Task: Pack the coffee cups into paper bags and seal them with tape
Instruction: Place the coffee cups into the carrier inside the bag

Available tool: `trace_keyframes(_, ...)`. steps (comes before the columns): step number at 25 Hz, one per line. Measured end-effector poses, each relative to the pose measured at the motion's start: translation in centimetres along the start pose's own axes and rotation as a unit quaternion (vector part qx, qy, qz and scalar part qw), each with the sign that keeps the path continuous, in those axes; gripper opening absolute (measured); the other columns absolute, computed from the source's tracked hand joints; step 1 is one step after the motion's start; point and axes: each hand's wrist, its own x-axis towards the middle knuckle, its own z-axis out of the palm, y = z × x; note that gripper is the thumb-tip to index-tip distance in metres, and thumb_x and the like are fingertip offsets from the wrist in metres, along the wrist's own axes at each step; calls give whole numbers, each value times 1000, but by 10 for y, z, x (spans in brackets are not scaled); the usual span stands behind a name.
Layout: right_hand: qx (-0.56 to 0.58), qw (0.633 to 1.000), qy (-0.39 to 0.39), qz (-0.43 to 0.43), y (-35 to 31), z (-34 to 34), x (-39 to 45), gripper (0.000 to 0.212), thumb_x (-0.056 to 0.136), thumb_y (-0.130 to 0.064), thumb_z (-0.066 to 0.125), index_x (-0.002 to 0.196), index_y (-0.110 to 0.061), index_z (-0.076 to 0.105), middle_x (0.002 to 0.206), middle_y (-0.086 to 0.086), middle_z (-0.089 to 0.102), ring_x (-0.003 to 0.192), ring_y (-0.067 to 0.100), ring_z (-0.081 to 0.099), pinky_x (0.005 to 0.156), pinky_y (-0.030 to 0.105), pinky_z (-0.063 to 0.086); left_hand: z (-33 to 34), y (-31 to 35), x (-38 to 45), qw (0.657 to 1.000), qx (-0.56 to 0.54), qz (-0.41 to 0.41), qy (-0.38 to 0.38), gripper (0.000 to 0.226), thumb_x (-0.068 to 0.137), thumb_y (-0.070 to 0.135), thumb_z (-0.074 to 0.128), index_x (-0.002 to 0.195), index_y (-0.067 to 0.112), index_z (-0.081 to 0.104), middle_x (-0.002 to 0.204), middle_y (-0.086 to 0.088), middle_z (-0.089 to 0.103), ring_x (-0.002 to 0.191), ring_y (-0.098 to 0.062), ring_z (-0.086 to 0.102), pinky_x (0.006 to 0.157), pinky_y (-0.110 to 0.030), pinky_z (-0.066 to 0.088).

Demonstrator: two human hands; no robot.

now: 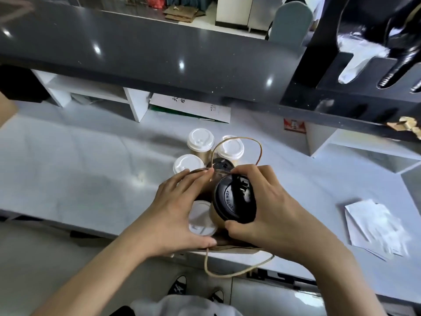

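- Lowering a black-lidded cup (234,201) into the paper bag (230,246) is the step judged to be in hand; the bag stands at the near edge of the counter (91,174), one cord handle (227,267) hanging over that edge.
- Right hand (273,210): fingers and thumb curl round the black-lidded cup, which tilts over the bag mouth.
- Left hand (175,210): fingers extended, spreading the left side of the bag mouth, with the thumb beside a white-lidded cup (201,221) that appears to sit inside the bag.
- Next move, as a judgement: the cup needs to be righted and set beside the white-lidded one; the far handle loop (237,151) must stay clear of the lid.
- Just beyond the bag stand three white-lidded cups (200,142) and another black lid (219,165), close together.
- No tape is identifiable.
- Right of the hands lie white sheets (376,224), blurred.
- Far side: white shelf units (95,92), a dark glossy upper counter (136,49), and a floor area beyond.
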Motion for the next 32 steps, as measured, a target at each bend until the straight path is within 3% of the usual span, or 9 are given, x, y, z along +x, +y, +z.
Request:
trace_keyframes(3, -54, 998, -3, 28, 12, 8, 3, 72, 71, -47, 73, 130, -44, 32, 120, -13, 33, 103, 12, 53, 80, 18, 43, 0, 0, -1, 1000, 3, 6, -4, 132, 57, 71, 80, 159, 45, 2, 160, 32, 5, 145, 7, -5, 119, -17, -1)
trace_keyframes(7, -152, 987, -27, 52, 24, 11, 7, 74, 75, -39, 72, 136, -36, 31, 125, -9, 34, 102, 18, 52, 78, 23, 42, 0, -1, -1, 1000, 8, 12, -8, 133, 57, 74, 78, 159, 43, 1, 162, 29, 5, 151, -2, -2, 123, -24, 4)
trace_keyframes(11, -220, 974, -45, 33, 32, 21, 12, 77, 73, -39, 73, 139, -32, 32, 136, -5, 46, 117, 24, 53, 95, 31, 45, 0, -2, -2, 1000, 1, 17, -9, 131, 57, 75, 76, 159, 44, 0, 162, 31, 1, 152, -1, -5, 123, -25, 2)
trace_keyframes(15, -294, 954, -55, 25, 36, 34, 23, 78, 75, -42, 75, 140, -29, 34, 125, -2, 58, 113, 24, 56, 97, 35, 44, 0, -2, -2, 1000, 0, 18, -10, 131, 57, 74, 77, 160, 43, 1, 164, 29, 1, 152, -1, -5, 124, -26, 3)
trace_keyframes(24, -346, 936, -67, 1, 36, 40, 30, 81, 77, -40, 80, 142, -28, 33, 123, -3, 60, 113, 22, 61, 100, 38, 42, -1, -3, -2, 1000, -7, 21, -8, 132, 58, 73, 78, 160, 44, 0, 164, 27, 2, 152, -3, -3, 125, -30, 8)
trace_keyframes(32, -364, 927, -84, 14, 41, 44, 31, 82, 75, -39, 82, 142, -27, 35, 121, -3, 60, 106, 21, 64, 95, 36, 43, 0, -3, -4, 1000, -10, 22, -12, 134, 57, 70, 82, 159, 45, -2, 164, 29, -1, 151, 0, -5, 125, -26, 5)
